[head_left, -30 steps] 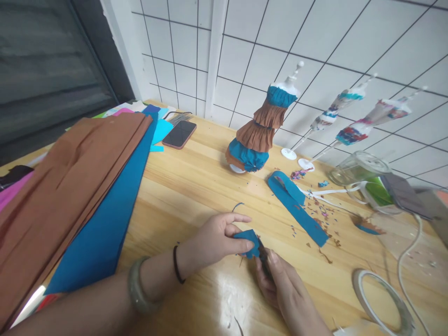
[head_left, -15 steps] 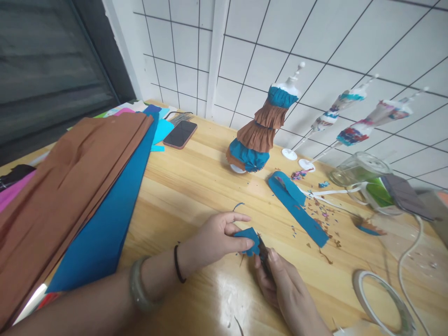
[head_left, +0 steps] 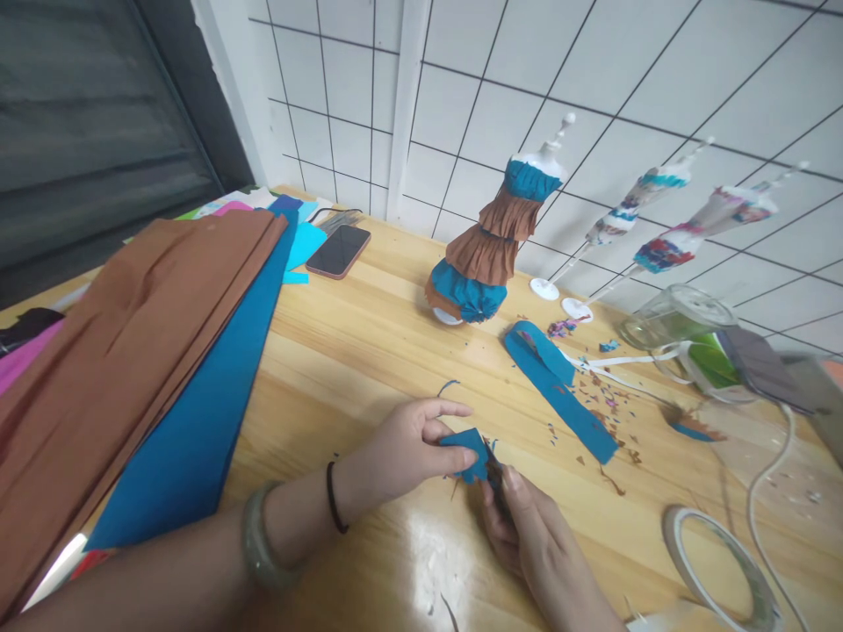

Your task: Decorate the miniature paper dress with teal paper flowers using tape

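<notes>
Between thumb and fingers, my left hand (head_left: pixel 421 443) pinches a small folded piece of blue crepe paper (head_left: pixel 469 452). My right hand (head_left: pixel 527 535) is closed around small dark scissors (head_left: pixel 497 483), whose blades meet the right edge of that paper. The handles are mostly hidden by my fingers. Beyond the hands stands a miniature dress form (head_left: pixel 507 237) dressed in ruffled brown and blue paper. A long blue paper strip (head_left: pixel 559 395), looped at its far end, lies to the right of my hands.
Large brown paper sheets (head_left: pixel 151 333) over blue paper (head_left: pixel 198 439) cover the left side, near a phone (head_left: pixel 339 251). Two more dress forms (head_left: pixel 708 228) stand by the tiled wall. At right are a glass jar (head_left: pixel 678 316), paper scraps (head_left: pixel 602 395), a tape roll (head_left: pixel 678 562) and a cable (head_left: pixel 757 491).
Both hands stay almost in place. The scissors have shifted very slightly at the paper's edge, and a small blue scrap now shows beside the blades.
</notes>
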Action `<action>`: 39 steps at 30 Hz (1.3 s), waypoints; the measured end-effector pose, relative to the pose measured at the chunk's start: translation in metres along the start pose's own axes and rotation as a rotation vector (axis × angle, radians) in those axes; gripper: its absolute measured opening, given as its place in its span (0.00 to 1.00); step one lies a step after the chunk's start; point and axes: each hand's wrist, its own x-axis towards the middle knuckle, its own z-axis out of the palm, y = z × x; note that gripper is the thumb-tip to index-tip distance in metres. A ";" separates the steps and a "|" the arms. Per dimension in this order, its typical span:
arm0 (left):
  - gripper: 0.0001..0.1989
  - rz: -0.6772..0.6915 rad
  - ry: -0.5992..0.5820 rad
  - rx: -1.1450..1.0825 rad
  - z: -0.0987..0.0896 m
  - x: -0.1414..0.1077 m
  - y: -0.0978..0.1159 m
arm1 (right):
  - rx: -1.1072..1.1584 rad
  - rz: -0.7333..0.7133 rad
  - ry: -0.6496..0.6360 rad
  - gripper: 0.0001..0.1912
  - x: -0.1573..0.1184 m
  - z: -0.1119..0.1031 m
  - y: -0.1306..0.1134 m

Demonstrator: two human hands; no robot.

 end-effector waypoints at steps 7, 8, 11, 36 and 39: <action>0.26 0.010 -0.013 -0.017 -0.002 0.001 -0.002 | 0.037 -0.024 0.024 0.25 -0.001 0.002 -0.003; 0.26 0.010 -0.013 -0.015 -0.003 0.001 -0.002 | 0.048 -0.016 0.030 0.25 -0.001 0.003 -0.004; 0.27 0.011 -0.015 -0.004 -0.003 0.001 -0.002 | 0.074 -0.020 0.068 0.25 -0.002 0.003 -0.007; 0.26 0.003 -0.025 0.021 -0.003 0.000 0.001 | 0.017 0.010 0.011 0.25 -0.002 0.001 -0.006; 0.26 0.002 -0.026 0.019 -0.003 0.000 0.001 | -0.008 -0.001 0.014 0.25 -0.002 0.001 -0.006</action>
